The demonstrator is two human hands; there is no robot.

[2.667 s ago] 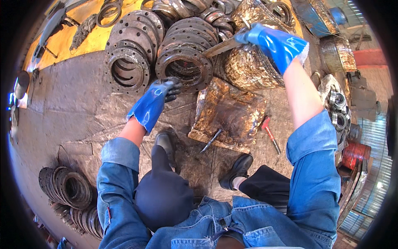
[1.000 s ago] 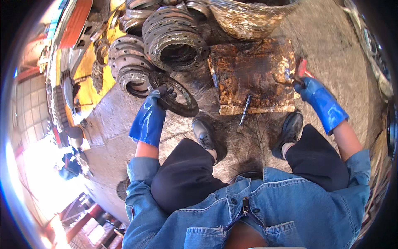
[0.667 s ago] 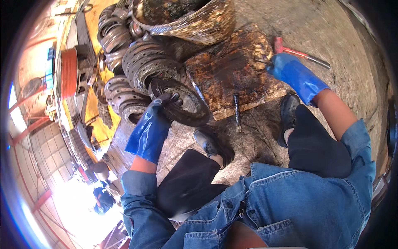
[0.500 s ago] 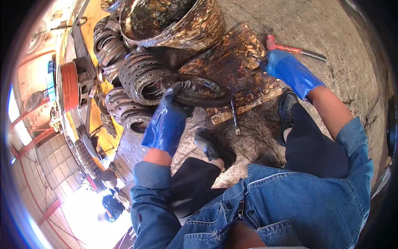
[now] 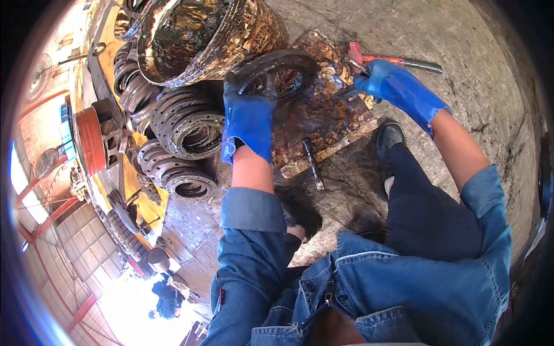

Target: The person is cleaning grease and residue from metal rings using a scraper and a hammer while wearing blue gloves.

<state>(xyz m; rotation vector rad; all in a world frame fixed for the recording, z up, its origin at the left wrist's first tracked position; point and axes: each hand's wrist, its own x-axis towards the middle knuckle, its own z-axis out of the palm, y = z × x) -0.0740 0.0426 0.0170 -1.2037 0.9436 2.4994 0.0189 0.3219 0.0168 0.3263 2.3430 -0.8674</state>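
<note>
Both my hands wear blue rubber gloves. My left hand (image 5: pixel 249 95) is closed on the near left rim of a dark, greasy metal ring (image 5: pixel 262 64), holding it tilted over a stained board (image 5: pixel 300 124). At the board's right edge, my right hand (image 5: pixel 375 79) is closed around a dark metal tool (image 5: pixel 346 92); the glove hides much of it, so its kind is unclear. A red-headed hammer (image 5: pixel 398 60) with a black grip lies just beyond that hand. Across the board's near edge lies a chisel-like metal bar (image 5: pixel 313 164).
Stacked metal flanges (image 5: pixel 193 132) stand left of the board. A large grease-coated drum (image 5: pixel 254 40) is behind them. Farther left are an orange cylindrical part (image 5: pixel 91 141) and a yellow strip of floor (image 5: pixel 153 210). Another person (image 5: pixel 166 297) is in the distance at lower left.
My left hand has carried the ring away from me, from beside the flange stack to above the board's far part. My right hand stays by the board's right edge, still gripping the tool.
</note>
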